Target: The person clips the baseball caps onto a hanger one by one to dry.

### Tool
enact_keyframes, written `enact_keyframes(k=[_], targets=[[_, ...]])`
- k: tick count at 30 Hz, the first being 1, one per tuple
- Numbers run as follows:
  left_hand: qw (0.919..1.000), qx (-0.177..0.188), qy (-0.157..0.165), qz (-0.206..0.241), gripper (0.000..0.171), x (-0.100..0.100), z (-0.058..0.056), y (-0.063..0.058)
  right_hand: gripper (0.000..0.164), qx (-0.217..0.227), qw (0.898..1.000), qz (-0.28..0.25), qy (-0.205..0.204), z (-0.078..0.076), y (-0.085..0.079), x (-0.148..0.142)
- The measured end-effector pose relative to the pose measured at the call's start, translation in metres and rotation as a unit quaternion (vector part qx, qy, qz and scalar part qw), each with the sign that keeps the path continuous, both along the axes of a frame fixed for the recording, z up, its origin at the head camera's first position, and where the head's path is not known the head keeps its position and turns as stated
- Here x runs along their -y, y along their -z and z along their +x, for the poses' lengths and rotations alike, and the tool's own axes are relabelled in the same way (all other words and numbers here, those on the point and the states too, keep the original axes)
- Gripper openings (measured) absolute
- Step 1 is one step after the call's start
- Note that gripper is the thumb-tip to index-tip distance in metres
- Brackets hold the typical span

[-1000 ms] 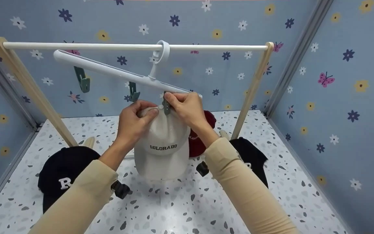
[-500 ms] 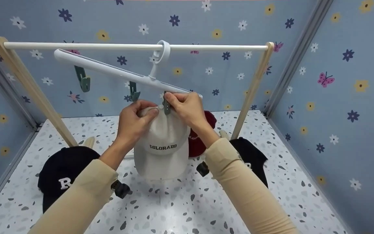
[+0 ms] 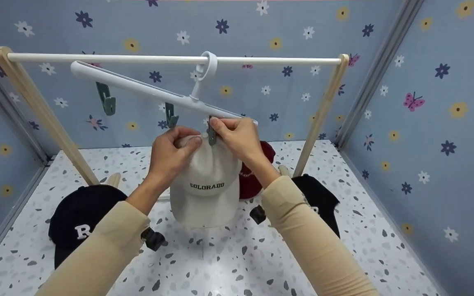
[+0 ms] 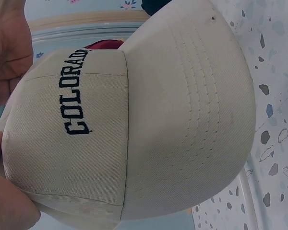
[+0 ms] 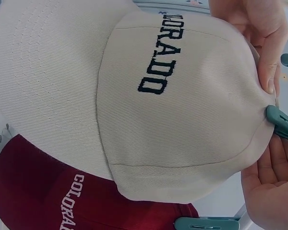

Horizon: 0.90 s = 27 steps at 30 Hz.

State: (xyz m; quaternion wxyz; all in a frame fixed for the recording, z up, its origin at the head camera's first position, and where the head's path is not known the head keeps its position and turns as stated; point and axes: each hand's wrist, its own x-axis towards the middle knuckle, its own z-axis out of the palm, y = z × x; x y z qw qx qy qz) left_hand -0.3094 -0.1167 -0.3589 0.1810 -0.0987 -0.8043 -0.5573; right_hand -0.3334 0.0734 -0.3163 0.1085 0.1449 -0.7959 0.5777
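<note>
A cream baseball cap (image 3: 206, 207) lettered COLORADO hangs brim down below a white hanger (image 3: 134, 84). My left hand (image 3: 170, 155) pinches the top of its crown between thumb and fingers. My right hand (image 3: 239, 135) pinches a green clip (image 3: 212, 135) under the hanger's low right end. In the right wrist view this clip (image 5: 280, 121) has its tip on the gathered crown fabric. Behind the cream cap is a dark red cap (image 5: 33, 184), with another green clip (image 5: 206, 224) at its top. Two more green clips (image 3: 107, 100) hang along the hanger's left part.
The hanger hooks over the white rail (image 3: 278, 61) of a rack with wooden legs (image 3: 321, 115). A black cap (image 3: 72, 222) marked R lies on the speckled table (image 3: 204, 271) at left, and another black cap (image 3: 319, 197) at right. Flowered walls (image 3: 426, 135) enclose the space.
</note>
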Motion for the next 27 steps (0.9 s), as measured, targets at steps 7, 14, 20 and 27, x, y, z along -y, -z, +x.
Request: enact_keyframes(k=[7,14,20,27], targets=[[1.0,0.001,-0.001,0.003,0.024,-0.0013,-0.0012,-0.0005,0.023,0.004,1.0,-0.003,-0.002,-0.0007,0.0001,-0.0003],[1.0,0.001,-0.002,0.006,0.022,-0.0015,-0.0008,-0.001,0.023,-0.008,1.0,0.018,0.001,-0.0014,0.0003,-0.0019],[1.0,0.0,-0.001,0.007,0.022,-0.0011,-0.0012,-0.0006,0.024,-0.004,1.0,0.015,-0.005,-0.0014,0.0005,-0.0027],[1.0,0.003,0.003,0.005,0.022,-0.001,0.0004,-0.0003,0.025,-0.005,1.0,0.02,-0.006,-0.0013,0.0015,-0.0038]])
